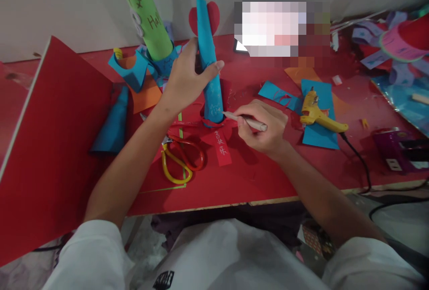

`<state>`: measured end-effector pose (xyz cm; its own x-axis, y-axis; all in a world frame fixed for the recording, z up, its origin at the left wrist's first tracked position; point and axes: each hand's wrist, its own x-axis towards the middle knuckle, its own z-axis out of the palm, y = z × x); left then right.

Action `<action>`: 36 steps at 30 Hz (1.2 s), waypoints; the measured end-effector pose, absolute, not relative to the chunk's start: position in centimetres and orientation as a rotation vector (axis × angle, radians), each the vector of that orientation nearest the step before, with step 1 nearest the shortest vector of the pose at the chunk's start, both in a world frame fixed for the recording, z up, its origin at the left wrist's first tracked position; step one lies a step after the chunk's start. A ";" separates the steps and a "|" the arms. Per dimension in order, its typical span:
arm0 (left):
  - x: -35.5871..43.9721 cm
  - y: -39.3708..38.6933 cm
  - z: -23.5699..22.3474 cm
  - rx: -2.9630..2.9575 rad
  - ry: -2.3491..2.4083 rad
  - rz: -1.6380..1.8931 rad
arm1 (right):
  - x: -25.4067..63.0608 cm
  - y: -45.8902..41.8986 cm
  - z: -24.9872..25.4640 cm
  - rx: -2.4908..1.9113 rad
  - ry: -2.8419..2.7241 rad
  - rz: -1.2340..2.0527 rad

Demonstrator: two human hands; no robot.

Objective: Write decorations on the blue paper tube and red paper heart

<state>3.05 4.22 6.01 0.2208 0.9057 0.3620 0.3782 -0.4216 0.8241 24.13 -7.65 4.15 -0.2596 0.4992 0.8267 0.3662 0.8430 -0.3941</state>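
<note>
My left hand [186,80] is wrapped round a tall blue paper tube [209,57] that stands upright on the red table [261,178]. A red paper heart [214,15] shows behind the tube's top. My right hand [264,127] is closed on a pale pen-like stick [246,121], whose tip touches the tube's lower end. A red paper collar [214,124] rings the tube's base, and a red strip with white writing [221,147] lies just in front of it.
Orange-and-yellow scissors [179,160] lie left of the strip. A yellow glue gun [318,113] rests on blue paper [318,133], its cord running off the edge. A green tube [147,13] stands behind; a red board [50,147] leans at left. Paper scraps crowd the far right.
</note>
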 end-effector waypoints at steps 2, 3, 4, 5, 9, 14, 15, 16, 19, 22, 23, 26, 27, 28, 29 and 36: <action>3.0 4.3 6.0 1.916 1.189 1.132 | 24.2 -7.6 4.1 -0.667 -1.892 0.155; 3.0 4.3 6.0 1.917 1.194 1.124 | 24.2 -7.6 4.1 -0.673 -1.901 0.162; 3.0 4.3 5.9 1.914 1.195 1.126 | 24.2 -7.7 4.1 -0.673 -1.909 0.173; 3.0 4.3 5.9 1.913 1.195 1.137 | 24.1 -7.7 4.1 -0.661 -1.911 0.185; 3.0 4.4 5.8 1.925 1.190 1.143 | 23.9 -8.0 4.5 -0.592 -1.877 0.212; 2.9 4.4 5.8 1.937 1.192 1.129 | 23.9 -8.0 4.5 -0.569 -1.943 0.217; 2.9 4.4 5.7 1.934 1.191 1.130 | 23.9 -7.9 4.4 -0.553 -1.963 0.214; 3.0 4.4 5.7 1.928 1.189 1.136 | 23.8 -7.9 4.3 -0.541 -1.983 0.209; 3.0 4.4 5.7 1.922 1.190 1.152 | 23.6 -7.8 4.1 -0.521 -2.011 0.198; 3.1 4.3 5.9 1.935 1.188 1.132 | 23.6 -7.8 4.0 -0.555 -2.015 0.165; 3.0 4.2 5.9 1.941 1.186 1.132 | 23.6 -7.8 4.0 -0.566 -2.008 0.143; 3.0 4.1 6.0 1.936 1.180 1.136 | 23.7 -7.8 4.0 -0.564 -1.976 0.095; 3.0 4.1 6.0 1.931 1.177 1.133 | 23.7 -7.8 4.0 -0.561 -1.974 0.098; 3.0 4.1 6.0 1.927 1.175 1.131 | 23.7 -7.8 4.0 -0.560 -1.982 0.113; 3.0 4.1 6.0 1.926 1.170 1.132 | 23.7 -7.8 4.0 -0.556 -1.994 0.130; 3.1 4.2 5.9 1.935 1.168 1.156 | 23.8 -7.8 3.8 -0.566 -2.004 0.111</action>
<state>3.10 4.20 5.93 0.2357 0.8978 0.3721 0.3810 -0.4375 0.8145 23.80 -7.82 3.84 -0.3820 0.4358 0.8149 0.3431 0.8857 -0.3128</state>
